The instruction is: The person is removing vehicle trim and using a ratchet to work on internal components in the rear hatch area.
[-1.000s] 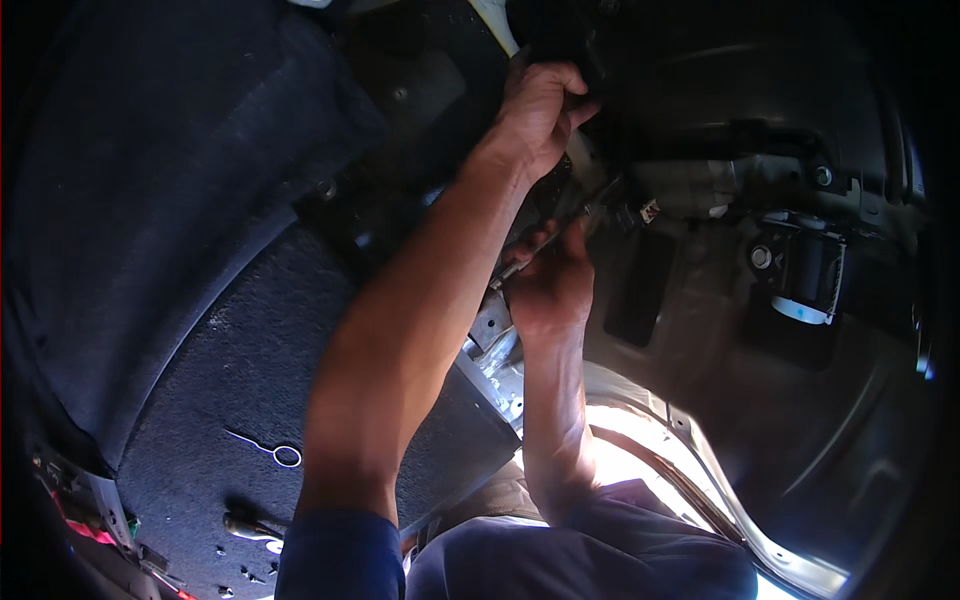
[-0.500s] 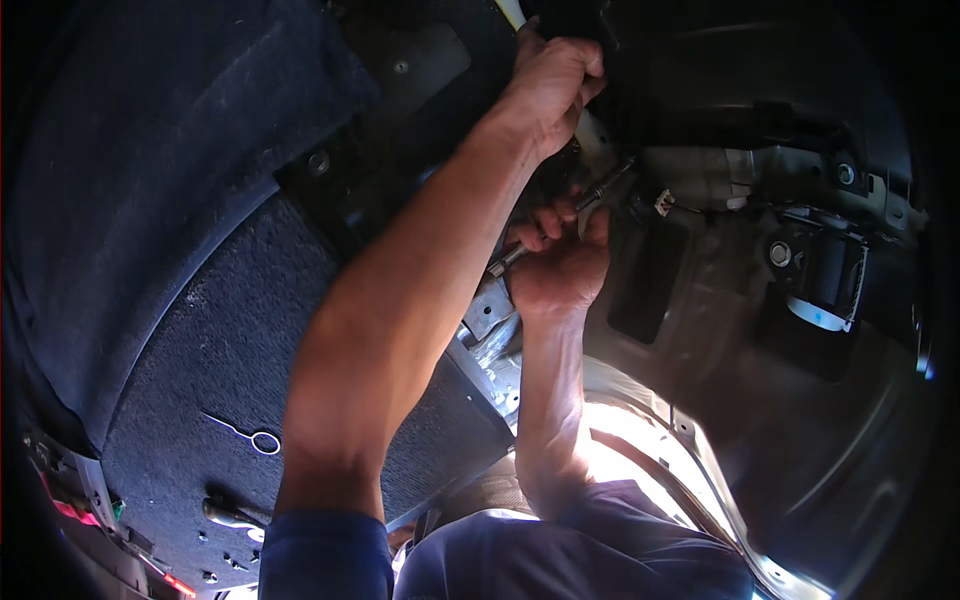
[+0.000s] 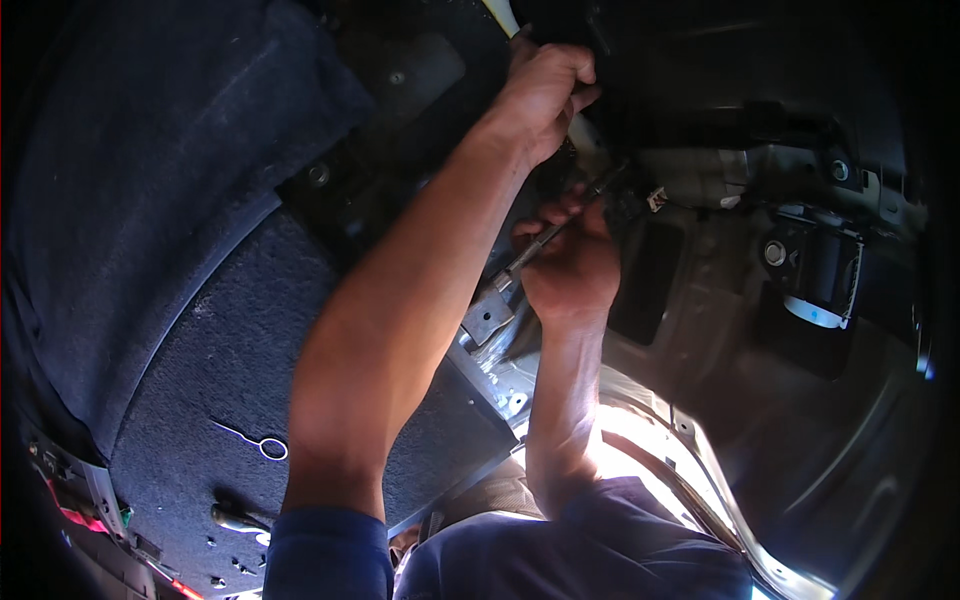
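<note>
My left hand [image 3: 545, 105] is raised at the top of the view, fingers curled against a pale strip [image 3: 500, 15] in the dark interior panelling; what they hold is hidden. Below it and to the right, my right hand [image 3: 568, 255] has its fingers curled round a slim metal rod tool [image 3: 523, 257] lying diagonally across the palm. The rod's lower end is beside a metal bracket [image 3: 487, 318] with a hole; its upper end reaches into shadow near a small pale connector [image 3: 657, 199].
A carpeted board [image 3: 195, 400] at lower left bears a looped wire tool [image 3: 271, 448], a screwdriver [image 3: 235, 517] and several small fasteners. A folded dark liner [image 3: 160, 140] covers the upper left. A black bolted unit [image 3: 815, 255] sits at right; a bright door opening [image 3: 640, 445] shows behind me.
My left hand rose slightly, then dipped a little. My right hand has shifted a little to the right with the rod still in it. The view has moved slightly.
</note>
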`<action>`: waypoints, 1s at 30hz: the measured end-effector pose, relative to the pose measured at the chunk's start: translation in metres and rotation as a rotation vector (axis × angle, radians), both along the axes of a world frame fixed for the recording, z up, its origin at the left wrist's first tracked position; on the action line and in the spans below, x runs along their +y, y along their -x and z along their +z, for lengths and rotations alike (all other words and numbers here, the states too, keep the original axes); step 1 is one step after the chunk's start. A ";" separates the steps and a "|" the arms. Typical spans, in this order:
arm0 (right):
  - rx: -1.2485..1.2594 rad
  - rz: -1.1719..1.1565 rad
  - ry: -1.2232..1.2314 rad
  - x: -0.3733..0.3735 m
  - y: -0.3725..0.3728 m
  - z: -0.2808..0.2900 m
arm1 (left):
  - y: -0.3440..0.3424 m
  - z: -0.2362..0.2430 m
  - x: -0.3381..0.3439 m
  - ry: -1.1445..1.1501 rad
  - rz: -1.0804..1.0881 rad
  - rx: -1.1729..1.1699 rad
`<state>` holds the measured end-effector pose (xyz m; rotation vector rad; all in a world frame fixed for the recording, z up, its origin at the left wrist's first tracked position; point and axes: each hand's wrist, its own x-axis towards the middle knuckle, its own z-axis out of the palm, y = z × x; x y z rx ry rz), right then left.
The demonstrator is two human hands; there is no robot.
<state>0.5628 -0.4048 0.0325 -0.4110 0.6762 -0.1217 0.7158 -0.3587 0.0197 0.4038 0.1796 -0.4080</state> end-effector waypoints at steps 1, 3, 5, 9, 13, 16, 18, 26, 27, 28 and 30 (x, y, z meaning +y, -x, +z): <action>-0.084 0.031 -0.017 -0.002 0.001 0.002 | 0.001 0.003 -0.001 0.007 0.002 0.002; -0.111 0.013 -0.008 -0.008 0.002 -0.006 | 0.002 0.006 -0.002 0.020 0.003 0.002; -0.232 0.085 0.001 -0.016 0.003 -0.012 | 0.002 0.009 -0.002 0.011 -0.014 0.012; -0.189 -0.011 0.016 -0.003 0.000 -0.014 | -0.003 0.003 0.003 0.013 -0.014 -0.028; 0.007 -0.109 -0.011 -0.003 -0.006 -0.010 | 0.001 0.008 0.003 0.045 0.021 0.047; 0.078 -0.122 0.023 -0.005 -0.007 -0.006 | 0.005 0.014 0.002 0.038 0.039 0.075; 0.118 -0.099 0.095 -0.004 -0.007 -0.006 | 0.005 0.012 0.002 0.031 0.053 0.097; -0.105 -0.047 0.045 -0.011 -0.015 -0.021 | 0.004 0.011 -0.004 -0.025 0.026 0.024; -0.103 -0.050 0.043 -0.008 -0.021 -0.022 | 0.003 0.009 -0.004 -0.027 0.023 0.026; -0.110 -0.076 0.039 0.000 -0.028 -0.019 | 0.003 0.007 -0.002 -0.013 0.020 0.001; -0.227 -0.077 -0.085 0.003 -0.032 -0.015 | 0.001 0.006 0.000 0.016 0.025 -0.031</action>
